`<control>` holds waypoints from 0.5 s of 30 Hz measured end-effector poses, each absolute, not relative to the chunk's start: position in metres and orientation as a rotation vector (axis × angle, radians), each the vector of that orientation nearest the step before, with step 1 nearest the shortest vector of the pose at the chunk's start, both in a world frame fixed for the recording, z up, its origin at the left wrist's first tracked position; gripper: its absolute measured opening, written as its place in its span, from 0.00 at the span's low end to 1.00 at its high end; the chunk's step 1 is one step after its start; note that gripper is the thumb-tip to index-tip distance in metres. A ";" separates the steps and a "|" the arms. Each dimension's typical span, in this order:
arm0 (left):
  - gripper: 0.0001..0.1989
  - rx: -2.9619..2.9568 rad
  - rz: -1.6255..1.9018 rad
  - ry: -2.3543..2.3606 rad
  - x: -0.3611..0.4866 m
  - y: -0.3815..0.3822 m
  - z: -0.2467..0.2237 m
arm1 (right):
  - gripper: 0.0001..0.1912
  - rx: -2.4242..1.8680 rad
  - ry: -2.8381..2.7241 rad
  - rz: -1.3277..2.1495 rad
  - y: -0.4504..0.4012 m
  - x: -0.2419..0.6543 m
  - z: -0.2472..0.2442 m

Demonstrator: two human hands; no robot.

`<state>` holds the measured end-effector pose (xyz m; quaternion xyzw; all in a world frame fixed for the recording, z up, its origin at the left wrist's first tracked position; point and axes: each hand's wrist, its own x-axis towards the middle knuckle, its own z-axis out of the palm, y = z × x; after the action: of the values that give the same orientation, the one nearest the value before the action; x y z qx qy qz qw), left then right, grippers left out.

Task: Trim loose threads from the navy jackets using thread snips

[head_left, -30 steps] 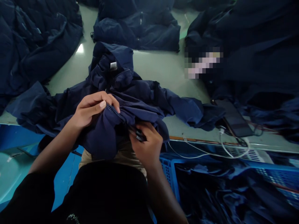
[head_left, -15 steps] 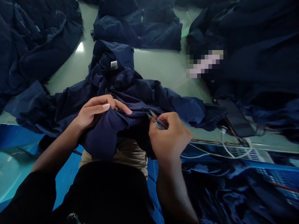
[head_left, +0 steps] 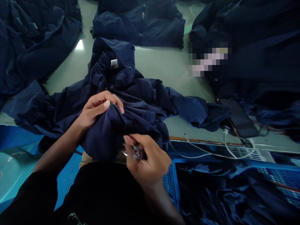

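Note:
A navy hooded jacket lies spread over the near edge of the table, its hood away from me and a white label inside the collar. My left hand is closed on the jacket's front, pinching the cloth beside a dark zipper. Just below the zipper's lower end is my right hand, slightly blurred, wrapped around small metal thread snips. Their blades point left, close to the jacket's hem. Whether the blades touch cloth I cannot tell.
Another folded navy jacket lies at the back of the table. Dark garments are heaped at left and right. A phone with a white cable sits by the right edge. Below it, a blue basket holds dark clothes.
My right hand has moved left and down toward me with the snips, away from the jacket's right side. The left forefinger has curled in at the zipper, which now slants more steeply.

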<state>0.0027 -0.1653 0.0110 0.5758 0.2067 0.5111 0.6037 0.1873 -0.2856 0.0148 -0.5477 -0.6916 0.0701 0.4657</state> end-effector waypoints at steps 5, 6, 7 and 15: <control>0.14 1.371 1.154 0.480 0.001 -0.166 0.012 | 0.03 -1.419 -1.649 0.180 -0.262 0.183 -0.013; 0.14 1.371 1.150 0.479 0.001 -0.166 0.012 | 0.03 -1.400 -1.660 0.202 -0.258 0.184 -0.014; 0.13 1.370 1.149 0.475 0.000 -0.166 0.012 | 0.03 -1.378 -1.678 0.233 -0.256 0.186 -0.014; 0.12 1.354 1.171 0.441 -0.002 -0.166 0.008 | 0.12 -1.203 -1.755 0.608 -0.259 0.199 0.001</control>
<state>-0.0024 -0.1663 0.0076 0.5851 0.1905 0.5059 0.6045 0.1992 -0.2588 0.0009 -0.4859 -0.7091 0.2458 0.4479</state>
